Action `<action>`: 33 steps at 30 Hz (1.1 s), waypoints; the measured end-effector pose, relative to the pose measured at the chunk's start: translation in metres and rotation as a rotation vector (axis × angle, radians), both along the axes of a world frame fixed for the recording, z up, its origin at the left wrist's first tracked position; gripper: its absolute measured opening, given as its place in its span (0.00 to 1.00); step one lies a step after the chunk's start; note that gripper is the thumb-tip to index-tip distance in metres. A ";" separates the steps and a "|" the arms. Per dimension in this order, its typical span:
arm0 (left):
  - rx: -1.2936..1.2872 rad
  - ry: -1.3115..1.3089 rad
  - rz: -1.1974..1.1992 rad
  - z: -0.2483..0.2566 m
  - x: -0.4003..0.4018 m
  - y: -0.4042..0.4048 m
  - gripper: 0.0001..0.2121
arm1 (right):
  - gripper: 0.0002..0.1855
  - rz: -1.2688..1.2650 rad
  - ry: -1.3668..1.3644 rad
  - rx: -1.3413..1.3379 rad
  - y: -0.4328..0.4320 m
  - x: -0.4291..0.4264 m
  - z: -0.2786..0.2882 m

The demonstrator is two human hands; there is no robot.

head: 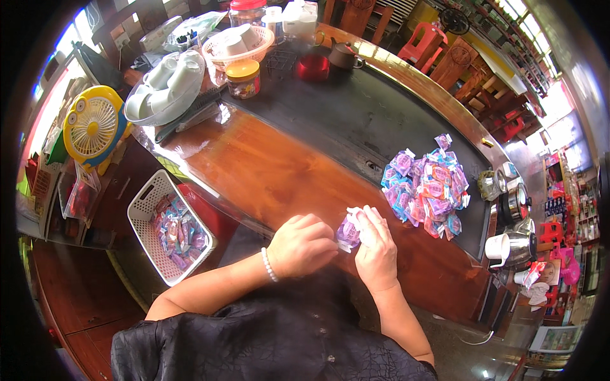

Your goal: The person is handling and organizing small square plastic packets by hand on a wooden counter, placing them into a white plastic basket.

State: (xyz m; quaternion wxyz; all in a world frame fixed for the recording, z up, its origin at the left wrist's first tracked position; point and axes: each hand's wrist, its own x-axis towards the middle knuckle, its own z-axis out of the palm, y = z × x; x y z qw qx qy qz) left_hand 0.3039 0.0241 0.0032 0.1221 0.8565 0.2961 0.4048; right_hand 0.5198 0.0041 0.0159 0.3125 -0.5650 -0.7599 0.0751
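My left hand (305, 244), with a beaded bracelet at the wrist, has its fingers curled at the white corner of a small purple wrapped packet (349, 233). In my right hand (379, 252) is a crumpled white tissue (360, 223), pressed against the packet's other side. Both hands are above the near edge of the wooden table (286, 178). To the right, a heap of similar purple, blue and red packets (433, 183) lies mostly on the table's dark inset panel (352, 124). My fingers partly hide the held packet.
At lower left, a white perforated plastic basket (143, 221) holds many more packets. Beyond it stand a yellow fan (93, 126), a bowl of white cups (164, 88) and a yellow-lidded jar (243, 78). A teapot (344, 55) sits far back; a metal kettle (522, 247) stands right.
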 end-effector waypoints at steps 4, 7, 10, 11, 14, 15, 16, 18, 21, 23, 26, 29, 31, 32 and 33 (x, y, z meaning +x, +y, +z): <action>-0.028 -0.010 -0.001 0.001 0.000 0.001 0.08 | 0.23 -0.012 -0.048 0.035 -0.011 -0.003 -0.005; -0.046 -0.017 0.005 0.002 0.000 0.000 0.08 | 0.22 0.007 -0.018 0.003 -0.027 -0.007 0.006; -0.060 -0.024 0.011 0.004 0.000 0.000 0.07 | 0.22 0.019 -0.021 -0.011 -0.043 -0.006 0.007; -0.070 -0.031 0.014 0.004 0.001 0.000 0.07 | 0.23 0.035 -0.014 -0.031 -0.046 -0.006 0.009; -0.114 -0.049 0.012 0.003 0.001 0.002 0.06 | 0.21 0.076 0.036 -0.015 -0.050 -0.003 0.013; -0.112 -0.047 0.014 0.004 0.001 0.002 0.06 | 0.20 0.110 0.067 -0.021 -0.050 -0.003 0.014; -0.156 -0.061 0.019 0.004 0.000 0.002 0.05 | 0.20 0.113 0.069 -0.020 -0.049 -0.002 0.018; -0.198 -0.074 0.023 0.007 0.000 0.002 0.05 | 0.20 0.131 0.244 -0.104 -0.042 0.002 0.028; -0.272 -0.198 0.051 0.015 0.004 0.005 0.04 | 0.23 0.114 0.209 0.070 -0.022 0.006 0.028; -0.408 -0.242 0.194 0.018 0.008 0.007 0.04 | 0.24 0.110 0.239 0.077 -0.011 0.002 0.027; -0.464 -0.153 0.236 0.014 0.010 0.024 0.05 | 0.16 0.130 0.098 0.065 -0.008 -0.009 0.006; -0.504 -0.017 0.273 0.019 0.014 0.046 0.10 | 0.17 0.147 0.084 0.053 -0.020 -0.020 0.002; -0.668 0.137 0.262 0.028 0.020 0.054 0.11 | 0.14 0.210 0.111 0.042 -0.021 -0.010 0.004; -0.699 0.179 0.259 0.032 0.024 0.057 0.13 | 0.10 0.271 0.136 0.031 -0.022 -0.004 0.004; -0.698 0.181 0.257 0.035 0.028 0.060 0.13 | 0.10 0.268 0.137 0.032 -0.024 0.002 0.004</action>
